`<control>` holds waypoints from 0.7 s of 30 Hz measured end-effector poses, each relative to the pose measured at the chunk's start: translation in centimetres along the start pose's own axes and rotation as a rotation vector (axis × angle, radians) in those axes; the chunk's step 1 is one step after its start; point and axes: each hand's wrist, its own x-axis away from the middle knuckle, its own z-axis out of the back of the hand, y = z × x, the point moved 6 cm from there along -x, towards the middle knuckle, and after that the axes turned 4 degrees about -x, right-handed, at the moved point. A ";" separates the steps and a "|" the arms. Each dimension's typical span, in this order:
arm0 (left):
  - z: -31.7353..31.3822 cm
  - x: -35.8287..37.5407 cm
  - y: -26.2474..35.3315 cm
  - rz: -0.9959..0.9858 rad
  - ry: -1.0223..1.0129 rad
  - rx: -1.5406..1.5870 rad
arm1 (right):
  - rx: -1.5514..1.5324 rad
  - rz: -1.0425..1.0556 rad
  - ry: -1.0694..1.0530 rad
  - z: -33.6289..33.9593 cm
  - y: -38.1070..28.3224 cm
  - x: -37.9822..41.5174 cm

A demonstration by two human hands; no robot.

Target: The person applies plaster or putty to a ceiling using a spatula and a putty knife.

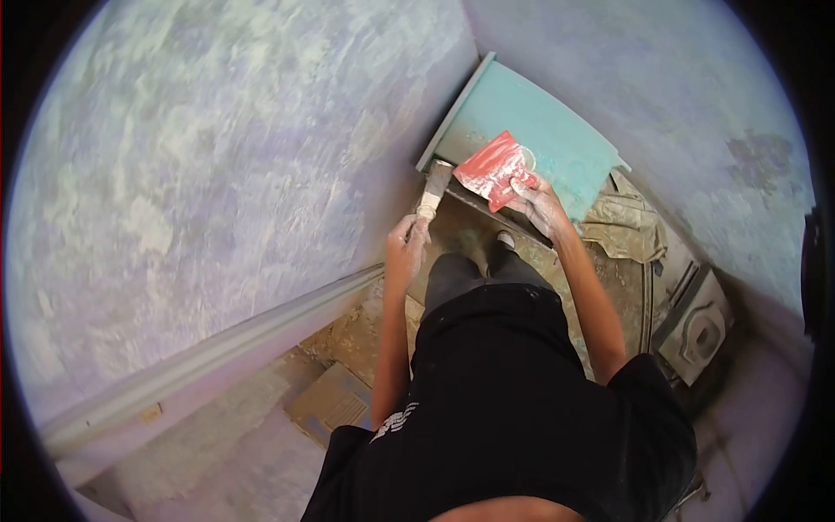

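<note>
My left hand (407,248) is closed round the handle of a putty knife (437,184), its metal blade pointing up and away from me. In my right hand (539,205) is a red plastic spreader (492,168) smeared with white paste, gripped at its near right edge. The knife's blade tip is close to the spreader's left corner. White residue coats the fingers of both hands. Behind the two tools stands a turquoise cabinet (557,122), partly covered by the spreader and my right hand.
A patchy plastered wall (191,139) rises at the left, with a ledge (226,339) along its lower part. Another wall (661,78) stands at the right. A crumpled dusty cloth (628,224), a light panel (698,331) and flattened cardboard (330,402) lie around me.
</note>
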 end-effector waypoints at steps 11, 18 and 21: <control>-3.5 -10.0 5.3 -0.045 -0.193 0.123 | -0.027 0.266 0.066 -2.6 -7.3 2.2; -4.3 -15.6 6.6 -0.081 -0.435 0.061 | -0.037 0.356 0.171 -2.2 -6.7 1.7; -4.7 -18.5 3.9 -0.005 -0.549 -0.015 | 0.027 0.279 0.656 4.6 -3.8 1.1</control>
